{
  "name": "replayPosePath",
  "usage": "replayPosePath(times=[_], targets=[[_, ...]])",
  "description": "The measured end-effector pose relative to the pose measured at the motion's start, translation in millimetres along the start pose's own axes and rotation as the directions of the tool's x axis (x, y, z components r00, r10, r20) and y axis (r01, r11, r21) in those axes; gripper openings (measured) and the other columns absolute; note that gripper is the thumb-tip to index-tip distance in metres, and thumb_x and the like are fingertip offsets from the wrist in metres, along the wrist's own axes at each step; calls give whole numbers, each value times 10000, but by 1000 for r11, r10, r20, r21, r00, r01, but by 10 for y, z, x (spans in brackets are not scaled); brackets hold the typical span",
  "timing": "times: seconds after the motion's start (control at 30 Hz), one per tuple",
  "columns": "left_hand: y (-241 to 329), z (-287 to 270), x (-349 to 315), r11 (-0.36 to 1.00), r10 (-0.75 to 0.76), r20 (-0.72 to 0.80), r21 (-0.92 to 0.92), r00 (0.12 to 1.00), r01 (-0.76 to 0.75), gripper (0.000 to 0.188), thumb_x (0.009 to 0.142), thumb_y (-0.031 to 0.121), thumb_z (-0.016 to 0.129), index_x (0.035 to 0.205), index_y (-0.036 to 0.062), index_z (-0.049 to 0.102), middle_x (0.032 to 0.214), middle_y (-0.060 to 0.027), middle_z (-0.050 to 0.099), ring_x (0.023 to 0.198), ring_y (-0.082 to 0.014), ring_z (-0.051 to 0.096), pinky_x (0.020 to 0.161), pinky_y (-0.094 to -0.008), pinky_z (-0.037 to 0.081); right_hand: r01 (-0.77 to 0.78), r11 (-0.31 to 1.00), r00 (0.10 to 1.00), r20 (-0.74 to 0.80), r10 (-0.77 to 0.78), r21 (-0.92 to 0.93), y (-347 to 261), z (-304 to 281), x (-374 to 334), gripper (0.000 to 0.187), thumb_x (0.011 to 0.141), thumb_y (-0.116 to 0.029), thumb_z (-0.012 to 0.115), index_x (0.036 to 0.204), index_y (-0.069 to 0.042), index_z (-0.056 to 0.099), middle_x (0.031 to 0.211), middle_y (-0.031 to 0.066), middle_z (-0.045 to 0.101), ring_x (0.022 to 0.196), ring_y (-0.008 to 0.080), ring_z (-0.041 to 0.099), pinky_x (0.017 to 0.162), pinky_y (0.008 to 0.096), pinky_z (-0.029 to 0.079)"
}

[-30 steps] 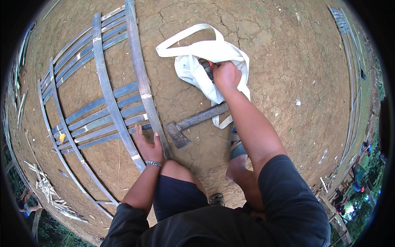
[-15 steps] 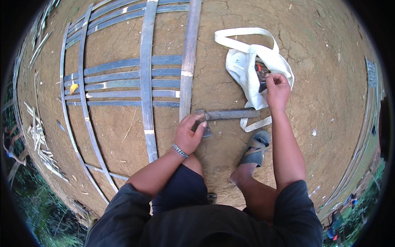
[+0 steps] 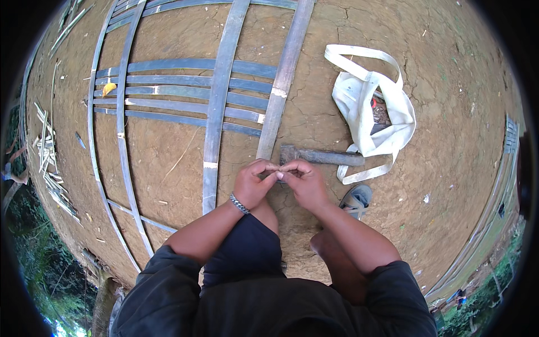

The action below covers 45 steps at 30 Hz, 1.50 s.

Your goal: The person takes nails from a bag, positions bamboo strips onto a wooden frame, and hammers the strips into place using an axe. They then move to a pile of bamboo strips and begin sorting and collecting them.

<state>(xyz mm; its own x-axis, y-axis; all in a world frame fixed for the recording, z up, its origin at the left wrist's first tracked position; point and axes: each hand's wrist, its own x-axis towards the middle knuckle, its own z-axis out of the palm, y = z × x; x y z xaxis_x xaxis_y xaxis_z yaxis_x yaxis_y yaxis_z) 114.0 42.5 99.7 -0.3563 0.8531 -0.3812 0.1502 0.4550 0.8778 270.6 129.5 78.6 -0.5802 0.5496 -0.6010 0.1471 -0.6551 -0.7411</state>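
Note:
My left hand (image 3: 252,182), with a chain bracelet at its wrist, and my right hand (image 3: 306,182) meet fingertip to fingertip above my knees. Both are closed in a pinch; whatever lies between the fingers is too small or hidden to make out. Just beyond them a hatchet (image 3: 331,158) lies on the ground, its dark handle pointing right and its blade partly covered by my hands. To the right stands a white cloth bag (image 3: 360,115) with its mouth open. Inside it show a bit of red and some brown, dark contents.
Left of my hands, long flat bamboo strips (image 3: 212,132) lie crossed in a lattice on cracked bare earth. A yellow leaf (image 3: 109,89) rests on it. Pale split sticks (image 3: 47,149) are scattered at the far left. My sandalled right foot (image 3: 357,200) is below the bag.
My right hand has come out of the bag's mouth and moved left and nearer to meet my left hand. The view has shifted, so the lattice and bag sit farther right.

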Motion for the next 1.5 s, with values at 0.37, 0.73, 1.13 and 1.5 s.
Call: replayPosePath(times=[0.37,0.73,1.13,1.5], targets=[[-431,7,287,988,114,-157,123,981,-95,52,832,8,744,883,12,746,923,-121,728,865,-242,703,741,-332,543,129,855,986,-25,-163,-503,-193,-157,58,326,806,-72,820,1119,-46,733,1051,72,695,905,160,638,847,302,523],[-813,222,620,944,308,-415,249,856,-218,55,862,61,777,889,18,756,905,-127,684,851,-248,661,742,-333,519,124,738,967,-85,-239,-663,-111,-771,-97,353,806,-55,804,1149,-45,720,1060,109,692,978,222,667,890,322,530],[-817,250,627,930,329,-419,297,847,-215,77,854,64,785,891,13,741,892,-134,662,821,-271,648,730,-355,517,103,119,875,33,-482,-988,-130,-836,-54,519,763,-181,811,1253,-141,645,1218,85,579,1191,308,529,1037,481,379],[-789,236,654,879,433,-413,391,801,-273,77,817,42,789,863,39,728,882,-132,670,820,-304,654,724,-398,510,170,-4,981,170,-95,-985,-277,-1138,63,485,853,-256,761,1275,-94,586,1167,132,579,1113,366,576,951,477,473]])
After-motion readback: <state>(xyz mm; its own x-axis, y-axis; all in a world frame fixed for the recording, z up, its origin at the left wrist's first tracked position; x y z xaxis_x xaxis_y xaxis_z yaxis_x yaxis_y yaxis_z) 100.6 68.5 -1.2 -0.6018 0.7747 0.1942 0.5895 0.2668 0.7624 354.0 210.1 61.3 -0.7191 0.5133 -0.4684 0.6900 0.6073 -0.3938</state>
